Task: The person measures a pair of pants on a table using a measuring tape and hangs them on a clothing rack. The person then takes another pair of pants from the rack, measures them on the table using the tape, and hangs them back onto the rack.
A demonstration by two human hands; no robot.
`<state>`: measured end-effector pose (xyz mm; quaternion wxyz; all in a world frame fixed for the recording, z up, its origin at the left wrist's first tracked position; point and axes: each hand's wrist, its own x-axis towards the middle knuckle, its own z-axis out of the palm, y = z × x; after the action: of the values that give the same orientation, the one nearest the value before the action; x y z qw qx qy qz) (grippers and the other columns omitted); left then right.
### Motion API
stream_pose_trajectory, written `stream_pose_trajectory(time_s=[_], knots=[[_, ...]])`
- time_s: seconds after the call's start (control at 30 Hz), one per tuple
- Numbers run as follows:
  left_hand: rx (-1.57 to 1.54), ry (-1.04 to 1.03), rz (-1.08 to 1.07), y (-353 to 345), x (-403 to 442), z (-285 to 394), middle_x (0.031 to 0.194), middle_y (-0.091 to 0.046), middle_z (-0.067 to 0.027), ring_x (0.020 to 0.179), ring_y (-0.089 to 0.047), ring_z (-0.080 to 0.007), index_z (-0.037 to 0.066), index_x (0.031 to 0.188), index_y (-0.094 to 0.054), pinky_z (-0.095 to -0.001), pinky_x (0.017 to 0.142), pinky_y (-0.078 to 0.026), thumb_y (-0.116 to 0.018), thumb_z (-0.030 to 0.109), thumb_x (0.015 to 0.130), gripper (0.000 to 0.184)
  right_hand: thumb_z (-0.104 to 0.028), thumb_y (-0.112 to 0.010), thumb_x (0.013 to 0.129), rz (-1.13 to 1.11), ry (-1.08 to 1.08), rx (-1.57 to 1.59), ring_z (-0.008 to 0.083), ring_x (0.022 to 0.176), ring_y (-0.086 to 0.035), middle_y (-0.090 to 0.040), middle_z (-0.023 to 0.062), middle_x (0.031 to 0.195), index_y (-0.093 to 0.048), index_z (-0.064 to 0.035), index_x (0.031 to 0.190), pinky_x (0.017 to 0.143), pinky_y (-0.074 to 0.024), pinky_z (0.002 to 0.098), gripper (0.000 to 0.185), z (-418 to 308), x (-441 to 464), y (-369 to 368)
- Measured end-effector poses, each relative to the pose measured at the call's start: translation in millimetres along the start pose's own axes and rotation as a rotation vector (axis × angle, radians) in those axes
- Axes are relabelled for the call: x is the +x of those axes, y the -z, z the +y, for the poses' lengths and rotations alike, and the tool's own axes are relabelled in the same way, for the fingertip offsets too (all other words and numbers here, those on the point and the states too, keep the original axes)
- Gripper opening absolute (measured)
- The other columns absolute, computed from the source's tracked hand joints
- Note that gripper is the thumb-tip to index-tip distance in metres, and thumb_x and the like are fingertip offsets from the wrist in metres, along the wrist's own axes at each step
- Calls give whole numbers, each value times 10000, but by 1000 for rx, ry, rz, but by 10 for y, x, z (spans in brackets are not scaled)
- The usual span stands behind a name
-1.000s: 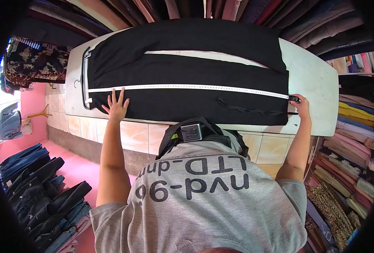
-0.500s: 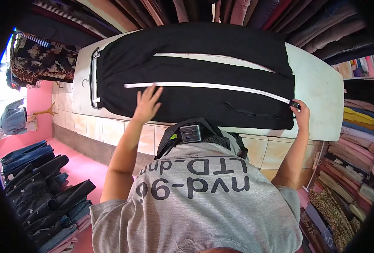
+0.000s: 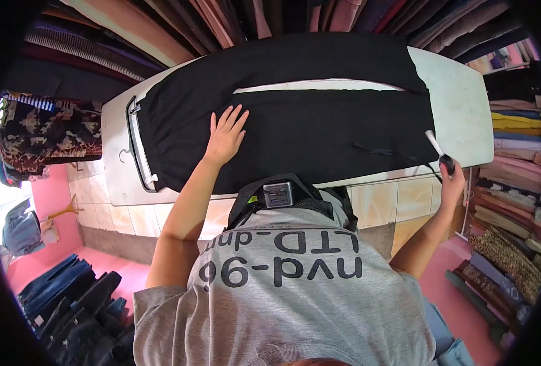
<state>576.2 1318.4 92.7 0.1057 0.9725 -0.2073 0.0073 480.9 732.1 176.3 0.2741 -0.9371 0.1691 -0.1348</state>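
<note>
Black trousers (image 3: 331, 122) lie flat across a long white board (image 3: 459, 122), with the waist end clipped to a hanger (image 3: 133, 143) at the left. My left hand (image 3: 226, 137) rests on the trousers right of the waist, fingers spread and holding nothing. Past the hem end at the right, my right hand (image 3: 452, 180) is closed round a small black tape measure (image 3: 446, 163). A short piece of white tape (image 3: 433, 142) sticks out of it, near the hem. A thin dark drawstring (image 3: 374, 149) lies on the cloth.
Hanging garments (image 3: 221, 21) line the far side of the board. Folded fabric stacks (image 3: 520, 143) stand at the right, patterned clothes (image 3: 50, 131) hang at the left, and dark jeans (image 3: 69, 305) are at the lower left. A black bag (image 3: 246, 204) sits at my waist.
The long white tape has drawn back into its case. My right hand moved down and slightly right with it. My left hand shifted right and onto the trousers' middle.
</note>
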Motion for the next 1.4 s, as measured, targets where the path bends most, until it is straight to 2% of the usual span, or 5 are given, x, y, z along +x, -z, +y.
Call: stream_pose_trajectory(time_s=[0.57,0.67,0.83,0.97,1.4], knots=[[123,-208,-42,-186,322,-607,1483,-275,-25,1377,-223,-240,185,1437,-308,-697,1026,-132,-563,580,797,794,-268,-705,817,377,-775,-324,104,545,-522,-616,48,728,-647,20,999,537,-459,243,345,-931,-3481,1514],[107,-202,-41,-226,330,-612,1488,-264,-38,1380,-217,-253,183,1438,-304,-696,1027,-129,-576,562,799,792,-240,-639,875,527,-732,153,80,689,-554,-619,31,876,-621,8,1057,555,-438,226,309,-1009,-3810,1416],[116,-192,-118,-173,345,-592,1509,-216,-39,1391,-189,-256,187,1458,-258,-693,1032,-125,-560,550,821,793,-201,-598,880,223,-752,712,66,732,-524,-577,-1,939,-548,-32,1196,599,-431,190,361,-1652,-2993,-15],[63,-218,-109,-116,376,-624,1478,-278,-55,1379,-219,-262,174,1425,-330,-696,1033,-109,-600,499,817,741,-171,-657,829,-104,-640,881,30,579,-457,-558,-40,725,-603,-55,941,497,-329,171,170,-2172,-2094,-1304],[-203,-268,33,81,303,-547,1252,-558,-51,1241,-435,-271,158,1182,-621,-557,1057,-235,-630,204,838,347,-290,-665,860,-404,-691,1187,76,636,-567,-640,14,825,-624,-72,992,493,-393,195,257,-2762,-1323,-2414]])
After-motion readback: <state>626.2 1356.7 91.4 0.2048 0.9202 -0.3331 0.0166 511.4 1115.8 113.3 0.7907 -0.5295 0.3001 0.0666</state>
